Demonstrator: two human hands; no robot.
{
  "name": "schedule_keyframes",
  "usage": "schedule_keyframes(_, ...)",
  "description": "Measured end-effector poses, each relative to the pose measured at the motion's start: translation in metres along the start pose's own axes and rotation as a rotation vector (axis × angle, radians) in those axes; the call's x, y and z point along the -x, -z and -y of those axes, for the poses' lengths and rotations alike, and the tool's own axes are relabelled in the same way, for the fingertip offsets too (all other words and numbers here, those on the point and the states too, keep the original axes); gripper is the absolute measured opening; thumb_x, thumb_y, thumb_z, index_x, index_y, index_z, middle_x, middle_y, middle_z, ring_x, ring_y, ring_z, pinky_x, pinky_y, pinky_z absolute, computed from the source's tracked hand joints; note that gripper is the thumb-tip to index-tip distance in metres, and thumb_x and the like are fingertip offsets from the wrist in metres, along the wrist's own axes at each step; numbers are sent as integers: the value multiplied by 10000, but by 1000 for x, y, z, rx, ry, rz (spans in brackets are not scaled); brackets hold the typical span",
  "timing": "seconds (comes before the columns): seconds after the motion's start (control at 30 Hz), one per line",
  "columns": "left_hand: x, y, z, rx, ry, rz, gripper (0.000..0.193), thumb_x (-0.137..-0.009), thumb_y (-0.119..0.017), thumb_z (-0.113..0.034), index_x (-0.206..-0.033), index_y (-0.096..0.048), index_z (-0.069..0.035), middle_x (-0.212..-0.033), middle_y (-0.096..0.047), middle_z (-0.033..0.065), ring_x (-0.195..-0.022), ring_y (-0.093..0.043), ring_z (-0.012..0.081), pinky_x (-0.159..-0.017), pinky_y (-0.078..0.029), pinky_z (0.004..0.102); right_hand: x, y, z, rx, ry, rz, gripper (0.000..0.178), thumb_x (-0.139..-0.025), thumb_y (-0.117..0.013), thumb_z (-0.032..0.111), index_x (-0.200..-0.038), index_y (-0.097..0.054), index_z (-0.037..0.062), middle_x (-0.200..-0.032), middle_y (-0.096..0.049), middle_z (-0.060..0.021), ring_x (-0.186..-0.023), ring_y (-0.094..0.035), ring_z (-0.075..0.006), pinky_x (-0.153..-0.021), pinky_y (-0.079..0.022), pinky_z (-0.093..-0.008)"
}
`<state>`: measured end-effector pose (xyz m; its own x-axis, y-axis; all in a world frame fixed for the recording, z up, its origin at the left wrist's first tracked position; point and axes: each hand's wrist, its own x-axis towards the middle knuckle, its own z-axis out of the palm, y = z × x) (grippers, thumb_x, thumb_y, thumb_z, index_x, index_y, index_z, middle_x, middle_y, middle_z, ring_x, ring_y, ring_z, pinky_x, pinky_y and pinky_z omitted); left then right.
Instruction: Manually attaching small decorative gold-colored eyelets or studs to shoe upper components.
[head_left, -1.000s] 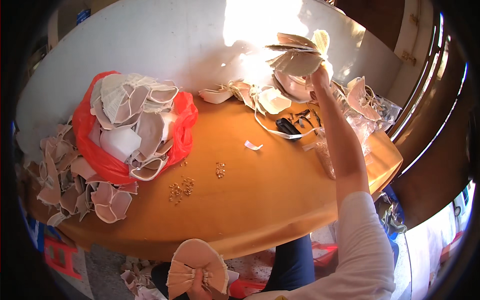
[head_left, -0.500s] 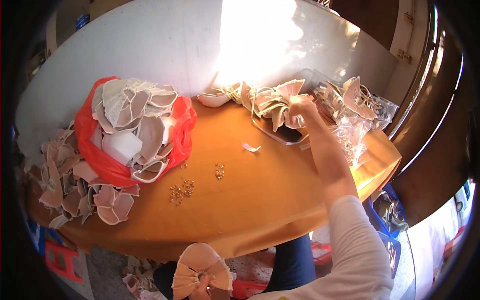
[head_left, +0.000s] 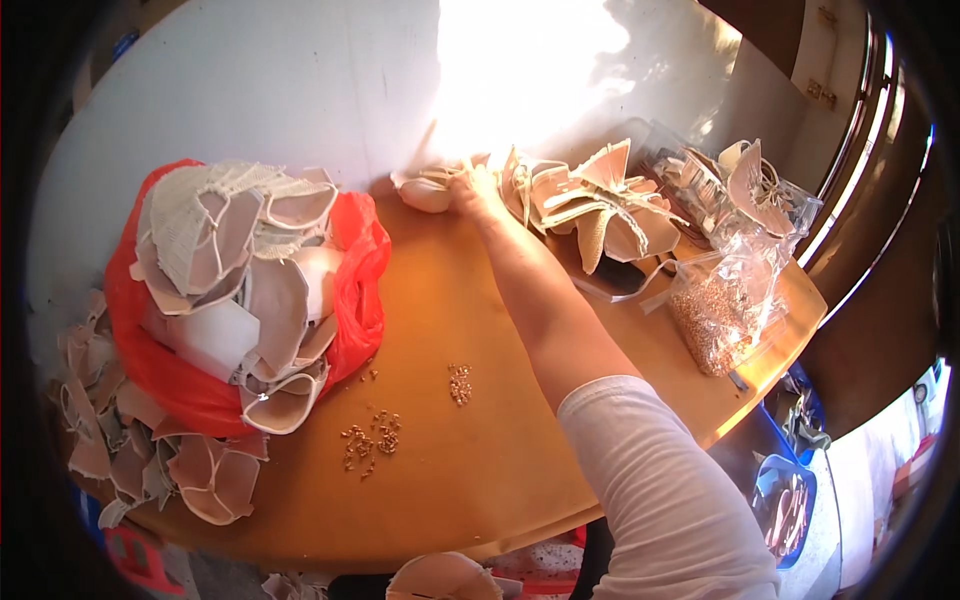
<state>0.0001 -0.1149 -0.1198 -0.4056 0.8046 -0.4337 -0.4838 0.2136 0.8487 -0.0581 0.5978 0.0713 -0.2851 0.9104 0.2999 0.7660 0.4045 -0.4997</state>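
Pink-beige loose cups heap at the left end of the brown counter, facing every which way. Against them sits a red bag, its mouth wide open, crammed with white and beige bagged cups. Gold bits lie in small clusters right of it. At the bottom edge of my view I get just the rounded top of a near cup, pointing toward the counter; the left grip is out of sight, so I cannot tell its state.

At the counter's back, by the pale wall, lies the far cup, long axis roughly left to right, rounded end pointing left. My right grip is at its right end; through the glare I cannot tell how far it is closed or whether it has hold of anything. Just right rests a fanned bundle, its long axis slanting down to the right. Beyond it are a clear bag of gold bits, more cups heaped behind, and, below the counter, a blue bin.
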Motion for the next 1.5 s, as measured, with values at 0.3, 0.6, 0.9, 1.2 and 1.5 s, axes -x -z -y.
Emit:
schedule_keyframes(0.3, -4, -7, -7, 26, 41, -127, 321, -951, -644, -156, -1265, -622, -94, -1030, -660, -3, -805, -546, 66, -675, -403, 179, 90, 85, 20, 622, 456, 501, 367, -676, -795, 180, -1007, -720, 39, -905, -706, -187, -898, -701, -267, -796, -557, -378)
schedule_keyframes(0.6, 27, -49, -70, 21, -210, -97, 440, -883, -618, -12, -1309, -511, -41, -1191, -614, 86, -1074, -604, 193, -918, -497, 342, 204, 107, -20, 485, 623, -279, 494, -827, -616, 15, -1304, -556, 126, -1449, -457, -191, -1284, -498, -383, -979, -481, -454)
schedule_keyframes(0.9, 32, -62, -92, 410, -155, -111, 454, -846, -635, 69, -1272, -532, -53, -1119, -612, 37, -910, -606, 124, -732, -482, 252, 390, 46, 66, -141, 863, 391, 488, -991, -506, 349, -1371, -505, 43, -1519, -406, -157, -1421, -358, -324, -1156, -264, -520)
schedule_keyframes(1.2, 35, -71, -82, 442, -235, 18, 590, -823, -625, 138, -1355, -474, -67, -1264, -569, 70, -1177, -565, 187, -997, -464, 335, 402, 67, 53, -48, 907, 269, 317, -927, -552, 175, -1198, -634, 32, -1291, -608, -125, -1248, -537, -298, -1063, -393, -451)
schedule_keyframes(1.5, 25, -65, -80, 475, -175, 68, 520, -843, -647, 107, -1314, -516, -70, -1208, -613, 50, -1118, -602, 175, -917, -513, 325, 383, 69, 58, -131, 812, 195, 127, -826, -669, 52, -939, -728, 45, -941, -695, -109, -865, -661, -308, -774, -530, -399)
